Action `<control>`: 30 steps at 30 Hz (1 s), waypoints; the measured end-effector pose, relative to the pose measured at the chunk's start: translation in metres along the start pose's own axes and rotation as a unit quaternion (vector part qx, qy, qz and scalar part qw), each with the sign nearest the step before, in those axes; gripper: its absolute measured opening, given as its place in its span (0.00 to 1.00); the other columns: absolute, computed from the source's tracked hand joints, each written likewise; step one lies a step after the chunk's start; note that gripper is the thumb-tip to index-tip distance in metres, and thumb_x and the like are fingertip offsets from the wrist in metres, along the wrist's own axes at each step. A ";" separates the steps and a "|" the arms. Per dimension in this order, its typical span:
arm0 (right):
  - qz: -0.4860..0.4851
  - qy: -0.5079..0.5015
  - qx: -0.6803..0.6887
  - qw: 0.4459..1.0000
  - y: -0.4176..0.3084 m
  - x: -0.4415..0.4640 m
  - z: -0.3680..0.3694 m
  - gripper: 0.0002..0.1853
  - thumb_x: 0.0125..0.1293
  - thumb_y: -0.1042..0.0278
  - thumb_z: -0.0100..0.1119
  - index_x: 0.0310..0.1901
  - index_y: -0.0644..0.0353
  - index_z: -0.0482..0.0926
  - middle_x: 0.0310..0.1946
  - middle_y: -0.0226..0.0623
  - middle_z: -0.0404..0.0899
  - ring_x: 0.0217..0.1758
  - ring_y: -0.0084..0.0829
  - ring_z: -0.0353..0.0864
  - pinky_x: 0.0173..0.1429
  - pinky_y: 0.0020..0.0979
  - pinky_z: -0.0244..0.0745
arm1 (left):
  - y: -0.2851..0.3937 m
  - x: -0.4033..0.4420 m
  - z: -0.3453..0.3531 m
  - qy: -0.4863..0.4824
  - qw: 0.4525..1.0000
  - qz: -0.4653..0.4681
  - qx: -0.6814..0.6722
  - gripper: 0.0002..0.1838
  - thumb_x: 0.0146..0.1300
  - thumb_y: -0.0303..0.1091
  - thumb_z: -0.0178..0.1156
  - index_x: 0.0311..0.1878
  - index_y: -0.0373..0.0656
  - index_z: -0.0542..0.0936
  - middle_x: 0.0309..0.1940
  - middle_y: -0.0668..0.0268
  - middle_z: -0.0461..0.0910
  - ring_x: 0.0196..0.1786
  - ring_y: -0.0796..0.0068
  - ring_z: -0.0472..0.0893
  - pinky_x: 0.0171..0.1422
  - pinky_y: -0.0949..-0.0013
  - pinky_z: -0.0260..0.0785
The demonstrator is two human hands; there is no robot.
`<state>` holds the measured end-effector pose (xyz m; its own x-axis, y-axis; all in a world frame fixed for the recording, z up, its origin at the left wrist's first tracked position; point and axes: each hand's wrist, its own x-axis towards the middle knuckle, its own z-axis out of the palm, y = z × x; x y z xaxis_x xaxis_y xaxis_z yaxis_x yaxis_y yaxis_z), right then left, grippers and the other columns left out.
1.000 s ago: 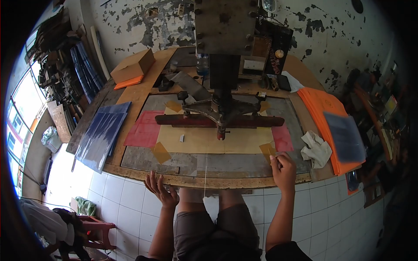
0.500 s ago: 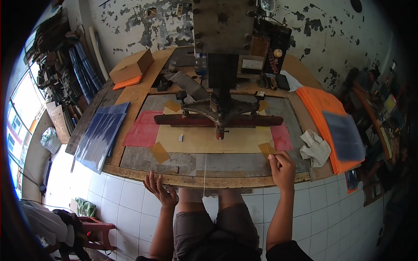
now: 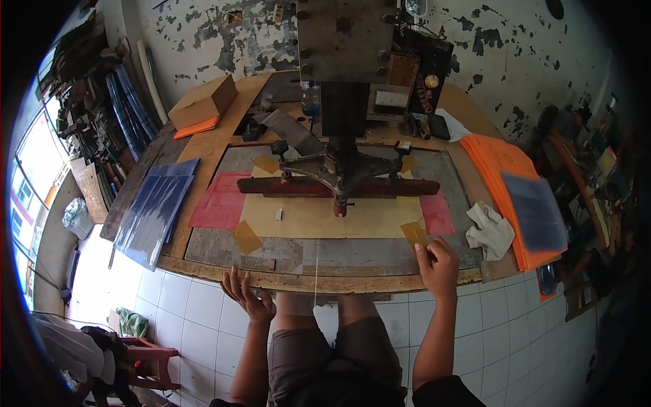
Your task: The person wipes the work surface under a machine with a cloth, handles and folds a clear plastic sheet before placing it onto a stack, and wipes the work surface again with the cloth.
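My left hand (image 3: 248,297) rests at the front edge of the wooden worktable (image 3: 325,283), its fingers stretched out and holding nothing. My right hand (image 3: 439,263) is closed, fingers curled, on the table's front right part beside a piece of amber tape (image 3: 415,235). Whether anything lies between its fingertips is hidden. Between and beyond my hands, a heavy press (image 3: 339,163) with a long red bar (image 3: 393,188) stands over a pale yellow sheet (image 3: 305,227). A pink-red sheet (image 3: 218,203) lies left of it, and a smaller one (image 3: 437,216) right.
Clear plastic covers (image 3: 152,210) lie on the left. Orange sheets (image 3: 488,163) are stacked on the right, with a bluish plastic piece (image 3: 536,211) on top. A white cloth (image 3: 489,233) sits near my right hand. A cardboard box (image 3: 202,102) stands at the back left.
The whole view has shifted very slightly left. Both hands and the press hold nearly the same places.
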<state>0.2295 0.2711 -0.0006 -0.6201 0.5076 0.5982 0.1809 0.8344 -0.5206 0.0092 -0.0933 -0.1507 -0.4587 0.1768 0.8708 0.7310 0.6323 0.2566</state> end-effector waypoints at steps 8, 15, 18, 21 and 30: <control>-0.009 -0.009 -0.008 1.000 0.002 -0.001 0.001 0.18 0.73 0.68 0.73 0.29 0.64 0.75 0.24 0.41 0.75 0.23 0.44 0.74 0.30 0.41 0.68 | -0.001 0.000 0.001 0.001 1.000 0.004 -0.005 0.29 0.86 0.52 0.43 0.78 0.43 0.67 0.83 0.43 0.63 0.86 0.31 0.56 0.87 0.25 0.45; -0.009 -0.006 -0.003 1.000 0.000 0.000 0.002 0.18 0.73 0.68 0.73 0.28 0.64 0.74 0.24 0.40 0.75 0.23 0.43 0.74 0.30 0.41 0.68 | -0.001 -0.001 0.001 0.000 1.000 -0.002 -0.001 0.28 0.86 0.51 0.44 0.77 0.42 0.67 0.83 0.43 0.63 0.86 0.31 0.56 0.87 0.25 0.45; -0.004 -0.010 -0.003 1.000 0.001 -0.001 0.002 0.19 0.73 0.67 0.73 0.28 0.64 0.74 0.24 0.40 0.75 0.22 0.43 0.74 0.30 0.41 0.67 | -0.002 -0.002 0.001 0.000 1.000 -0.004 0.000 0.28 0.85 0.52 0.45 0.77 0.42 0.68 0.83 0.43 0.63 0.86 0.31 0.56 0.86 0.25 0.45; -0.006 -0.010 -0.003 1.000 0.001 -0.001 0.002 0.19 0.73 0.67 0.73 0.28 0.64 0.74 0.24 0.40 0.75 0.22 0.44 0.74 0.30 0.41 0.67 | -0.001 -0.002 0.001 0.000 1.000 -0.004 0.000 0.29 0.85 0.52 0.45 0.77 0.42 0.68 0.83 0.43 0.63 0.86 0.31 0.56 0.86 0.25 0.45; -0.004 -0.014 -0.004 1.000 0.003 -0.001 0.003 0.20 0.74 0.66 0.72 0.27 0.64 0.74 0.23 0.40 0.74 0.21 0.43 0.71 0.30 0.41 0.66 | -0.004 -0.004 0.003 0.004 1.000 -0.005 -0.008 0.28 0.82 0.48 0.48 0.77 0.44 0.68 0.83 0.44 0.63 0.86 0.31 0.56 0.87 0.24 0.43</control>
<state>0.2281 0.2723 -0.0044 -0.6425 0.4956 0.5845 0.1827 0.8398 -0.5112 0.0069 -0.0941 -0.1562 -0.4620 0.1646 0.8715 0.7347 0.6214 0.2721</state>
